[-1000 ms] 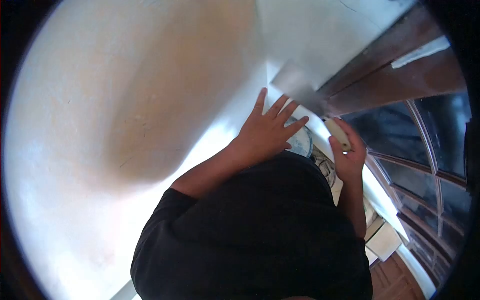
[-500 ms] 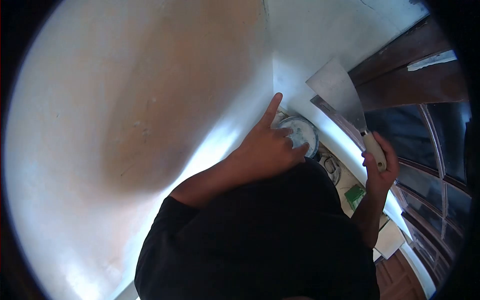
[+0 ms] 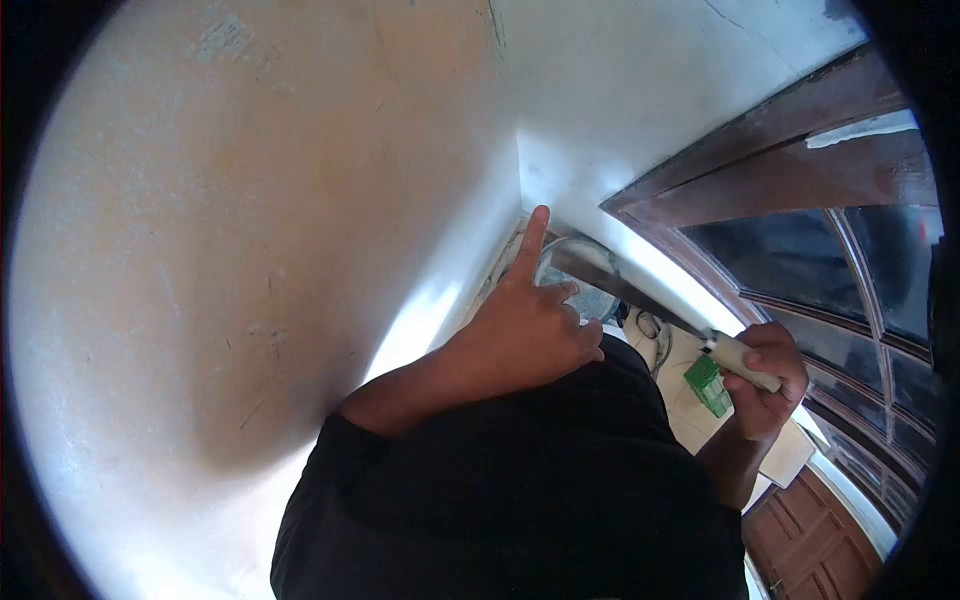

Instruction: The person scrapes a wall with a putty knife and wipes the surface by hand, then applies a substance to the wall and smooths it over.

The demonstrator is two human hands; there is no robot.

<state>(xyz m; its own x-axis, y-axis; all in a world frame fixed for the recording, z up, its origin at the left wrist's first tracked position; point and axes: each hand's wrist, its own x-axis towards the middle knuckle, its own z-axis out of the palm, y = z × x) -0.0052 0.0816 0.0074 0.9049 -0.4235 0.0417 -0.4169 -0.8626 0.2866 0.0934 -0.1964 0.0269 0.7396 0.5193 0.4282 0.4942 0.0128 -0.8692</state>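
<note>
Pointing left hand (image 3: 530, 325), index out, other fingers curled, at wall corner (image 3: 519, 190). Right hand (image 3: 765, 375) gripping putty knife (image 3: 650, 305). Blade off wall; corner patch not yet being scraped.

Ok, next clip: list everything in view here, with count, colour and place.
wall: one, cream with orange tint, left and top
wooden frame: one, dark brown, upper right
glass panes: several, dark, right
bucket: one, whitish inside, below, partly hidden by the blade
putty knife: one, grey metal blade, pale handle, centre right
green box: one, on the floor, lower right
black shirt: one, bottom centre
left hand: index finger pointing up at the wall corner
right hand: closed on the knife handle
</note>
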